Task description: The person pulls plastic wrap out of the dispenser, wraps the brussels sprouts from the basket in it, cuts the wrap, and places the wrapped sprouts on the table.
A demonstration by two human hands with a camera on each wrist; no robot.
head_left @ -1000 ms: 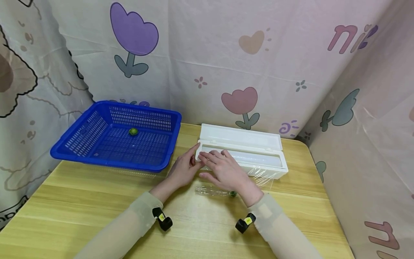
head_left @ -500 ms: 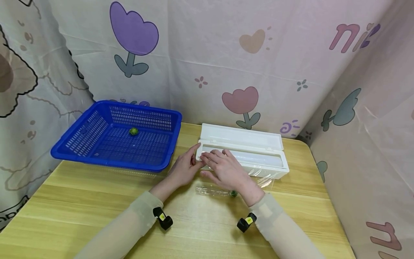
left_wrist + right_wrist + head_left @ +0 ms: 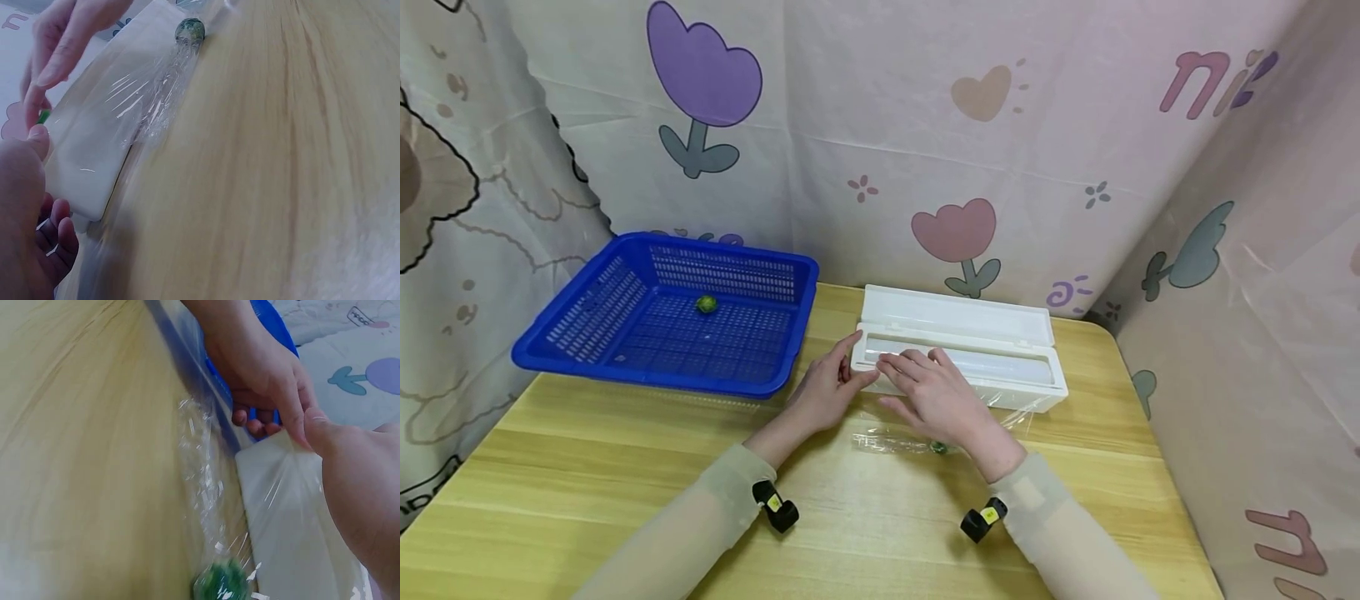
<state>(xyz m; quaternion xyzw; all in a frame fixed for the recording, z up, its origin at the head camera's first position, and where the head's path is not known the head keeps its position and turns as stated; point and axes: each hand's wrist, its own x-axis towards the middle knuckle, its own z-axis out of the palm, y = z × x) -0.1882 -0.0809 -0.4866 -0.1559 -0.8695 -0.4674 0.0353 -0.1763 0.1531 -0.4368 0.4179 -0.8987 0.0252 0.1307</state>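
Note:
A white cling film dispenser box [image 3: 1058,379] lies with its lid [image 3: 955,315] raised, the film roll [image 3: 1000,367] showing inside. My left hand [image 3: 826,390] grips its left end, thumb at the front. My right hand [image 3: 940,404] reaches over the front edge, fingertips touching it near the left end, thumb apart. By these fingertips the left wrist view shows a small green piece [image 3: 44,117], mostly hidden. Clear film [image 3: 887,442] hangs from the box onto the table. A small round green vegetable, like a Brussels sprout [image 3: 222,581], lies wrapped in that film.
A blue plastic basket [image 3: 655,379] stands at the left, with another small green vegetable [image 3: 706,304] inside. The wooden table [image 3: 865,533] ends against a patterned curtain [image 3: 850,100] behind the box. A wrist camera [image 3: 985,518] sits below my right hand.
My right hand has slid a little to the right along the front edge of the box. My left hand keeps its grip on the box's left end.

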